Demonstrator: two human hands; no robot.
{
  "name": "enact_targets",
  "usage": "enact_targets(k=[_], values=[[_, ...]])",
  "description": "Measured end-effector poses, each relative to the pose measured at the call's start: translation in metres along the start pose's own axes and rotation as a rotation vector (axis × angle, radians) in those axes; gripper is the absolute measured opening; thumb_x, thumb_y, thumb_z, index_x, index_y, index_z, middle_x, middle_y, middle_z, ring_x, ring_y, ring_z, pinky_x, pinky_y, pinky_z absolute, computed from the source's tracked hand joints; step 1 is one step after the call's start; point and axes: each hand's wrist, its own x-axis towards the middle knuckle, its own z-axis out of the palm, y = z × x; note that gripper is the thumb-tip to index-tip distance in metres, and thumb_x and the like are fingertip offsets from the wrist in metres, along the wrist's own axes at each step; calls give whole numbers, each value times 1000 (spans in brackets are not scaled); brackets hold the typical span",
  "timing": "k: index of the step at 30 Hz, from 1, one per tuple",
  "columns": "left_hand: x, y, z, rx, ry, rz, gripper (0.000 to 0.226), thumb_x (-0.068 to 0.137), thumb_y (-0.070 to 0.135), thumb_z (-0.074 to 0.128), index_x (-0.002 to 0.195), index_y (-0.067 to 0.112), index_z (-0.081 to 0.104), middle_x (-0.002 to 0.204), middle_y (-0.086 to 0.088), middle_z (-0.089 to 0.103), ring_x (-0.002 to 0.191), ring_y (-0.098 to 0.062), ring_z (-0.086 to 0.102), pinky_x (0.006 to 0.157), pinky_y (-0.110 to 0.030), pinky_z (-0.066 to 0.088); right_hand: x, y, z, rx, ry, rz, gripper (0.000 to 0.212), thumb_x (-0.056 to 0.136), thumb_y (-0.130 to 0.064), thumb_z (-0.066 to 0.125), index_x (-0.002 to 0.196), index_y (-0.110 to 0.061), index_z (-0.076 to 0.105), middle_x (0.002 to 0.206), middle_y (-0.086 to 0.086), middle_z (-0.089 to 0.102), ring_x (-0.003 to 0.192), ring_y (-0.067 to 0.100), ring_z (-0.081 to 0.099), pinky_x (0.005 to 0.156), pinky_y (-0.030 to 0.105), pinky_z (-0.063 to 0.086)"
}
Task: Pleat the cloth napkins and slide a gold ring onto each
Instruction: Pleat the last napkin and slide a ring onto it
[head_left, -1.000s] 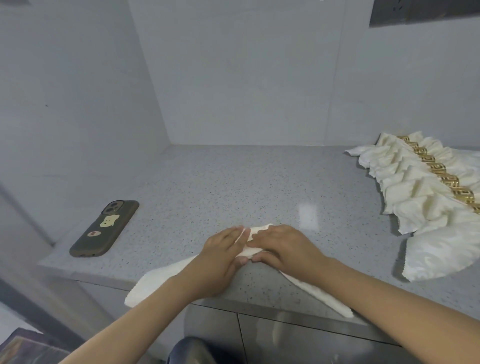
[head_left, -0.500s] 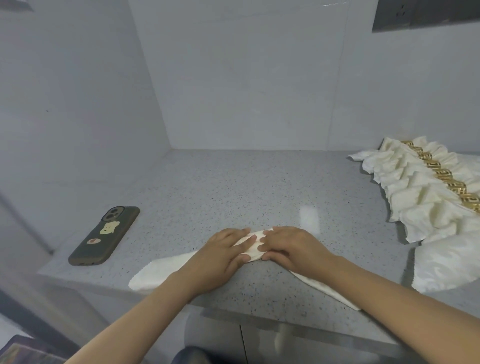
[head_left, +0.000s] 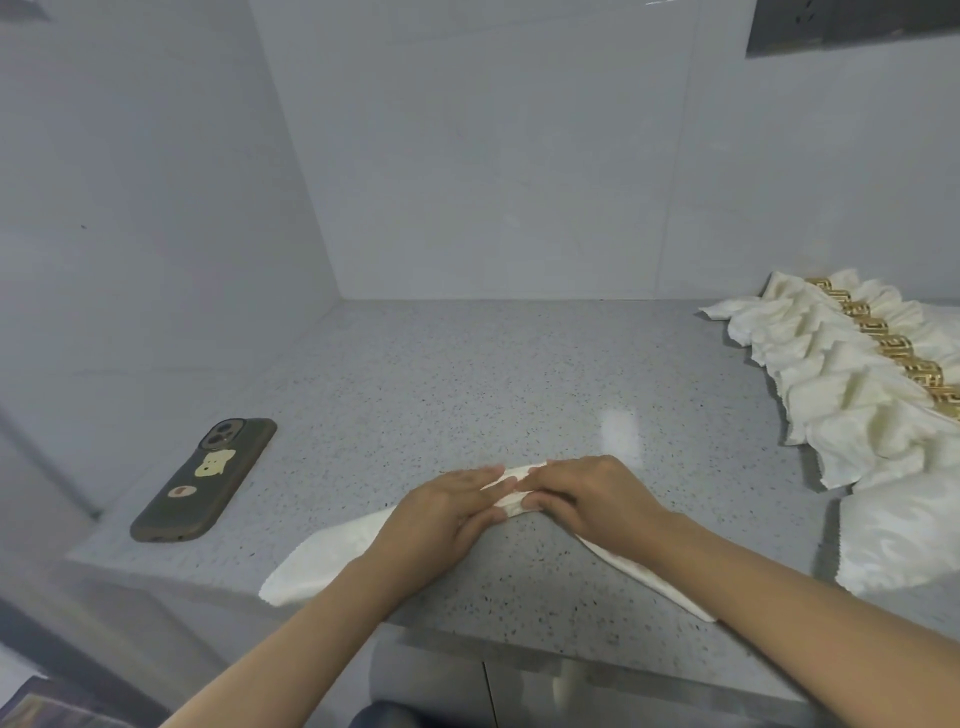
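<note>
A cream cloth napkin (head_left: 332, 551) lies gathered into a long narrow strip across the front of the grey speckled counter (head_left: 493, 374). My left hand (head_left: 447, 514) and my right hand (head_left: 587, 499) meet at its middle, thumbs under and fingers over the folds, pinching the pleats together. The strip's two ends fan out to the left and to the right front edge. At the right, several pleated napkins (head_left: 831, 374) lie in a row, each with a gold ring (head_left: 893, 348) on it.
A dark phone (head_left: 205, 480) in a case with stickers lies near the counter's left front corner. A flat pile of cream cloth (head_left: 904, 535) sits at the right edge. Walls close off the back and left. The counter's front edge runs just below my hands.
Both hands have stayed on the napkin's middle, squeezing the pleats tighter. The view has tilted slightly, so everything sits a little lower in frame.
</note>
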Motion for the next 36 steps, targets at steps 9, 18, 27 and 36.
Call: enact_targets(k=[9,18,27,36], values=[[14,3,7,-64,57,-122,34,85,17,58,116,10,68,108,-3,71,96,-16,67,89,-24,50,2,3,5,-81,48,-78,28,93,-31,48,88,-15,71,88,-4,69,77,15,65,56,29,54],[34,13,-1,390,-187,16,40,93,23,41,124,12,63,141,-14,49,127,-26,48,114,-36,20,1,0,-2,-125,-110,14,42,83,-61,49,96,-27,70,95,-13,68,93,13,63,70,24,51],[14,-6,9,26,-180,-66,73,87,70,35,127,13,61,128,-6,61,112,-27,58,97,-44,44,4,-2,2,-41,-100,108,34,89,-45,49,93,-18,70,85,-5,68,76,15,63,64,31,54],[27,-1,8,-77,-73,-153,44,87,40,52,119,14,67,101,-9,65,100,-23,51,85,-14,28,2,-5,-4,-36,-93,190,39,88,-50,48,94,-19,72,87,-7,70,77,13,65,64,31,55]])
